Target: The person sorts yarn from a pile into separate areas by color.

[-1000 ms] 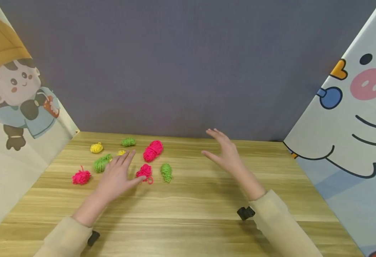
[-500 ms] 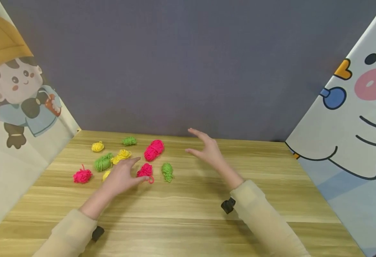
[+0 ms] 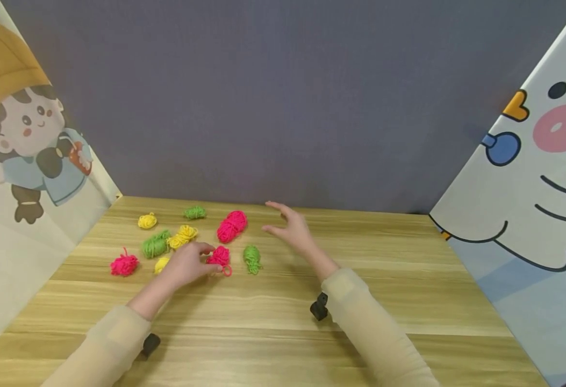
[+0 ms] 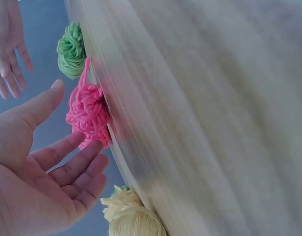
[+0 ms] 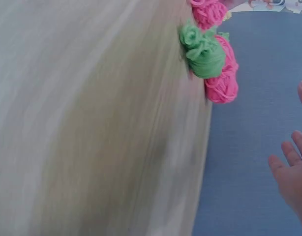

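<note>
My left hand point(image 3: 187, 265) reaches over a small pink yarn ball point(image 3: 221, 255). Its thumb and bent fingers stand apart on either side of the ball. In the left wrist view a gap shows between thumb and fingers, with the pink yarn just beyond; whether the fingertips touch it, I cannot tell. My right hand point(image 3: 296, 233) hovers above the table with thumb and fingers spread, holding nothing. Nearest to it are a green yarn bundle point(image 3: 251, 259) with a loose end and a larger pink yarn skein point(image 3: 232, 226).
Other yarn bundles lie to the left: yellow point(image 3: 183, 236), green point(image 3: 156, 244), pink point(image 3: 124, 265), a small green one point(image 3: 194, 212) and a small yellow one point(image 3: 147, 221). Another yellow piece point(image 3: 161, 264) is partly behind my left hand. A grey panel point(image 3: 283, 107) closes the table's back.
My left hand has come down to the small pink ball and its fingers have drawn in towards the thumb. My right hand has moved left towards the yarn.
</note>
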Motion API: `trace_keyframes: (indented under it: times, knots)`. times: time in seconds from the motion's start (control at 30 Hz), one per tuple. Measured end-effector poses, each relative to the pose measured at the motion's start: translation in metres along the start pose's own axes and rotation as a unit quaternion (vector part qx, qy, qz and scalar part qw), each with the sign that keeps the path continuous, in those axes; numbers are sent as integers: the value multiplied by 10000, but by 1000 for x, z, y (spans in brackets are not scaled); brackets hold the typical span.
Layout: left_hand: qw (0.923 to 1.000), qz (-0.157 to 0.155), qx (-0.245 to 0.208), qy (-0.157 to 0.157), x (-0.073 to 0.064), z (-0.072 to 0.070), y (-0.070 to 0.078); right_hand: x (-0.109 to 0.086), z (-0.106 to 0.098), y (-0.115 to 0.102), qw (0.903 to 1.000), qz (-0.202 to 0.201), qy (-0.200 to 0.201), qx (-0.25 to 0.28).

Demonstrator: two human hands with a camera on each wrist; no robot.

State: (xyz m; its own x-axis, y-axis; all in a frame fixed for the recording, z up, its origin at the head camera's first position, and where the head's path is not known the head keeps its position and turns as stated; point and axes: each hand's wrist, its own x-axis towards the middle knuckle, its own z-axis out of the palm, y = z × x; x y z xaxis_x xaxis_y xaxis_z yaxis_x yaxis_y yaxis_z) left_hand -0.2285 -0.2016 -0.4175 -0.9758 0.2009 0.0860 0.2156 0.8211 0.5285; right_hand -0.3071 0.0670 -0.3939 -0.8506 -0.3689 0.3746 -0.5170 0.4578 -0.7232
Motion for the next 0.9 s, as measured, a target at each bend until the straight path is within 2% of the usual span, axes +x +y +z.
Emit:
trace_keyframes:
  times: [0.17,0.37,0.53,0.67,0.9]
  knots:
    - [9999,-82,-112,-42,5,-1,1,7,15,7,9987,171,-24,475]
    - [9999,-65,50,-61,12,1,3,14,27,16,9944,572,-46,890]
    - [9998,-114,66,-135,20,2,5,21,34,21,9919,696,-70,1061]
    - [9998,-13,49,-191,23,3,4,24,39,24,9904,770,-121,1144]
    - [9990,124,-93,-430,27,-1,-3,31,48,29,9869,942,-473,1221]
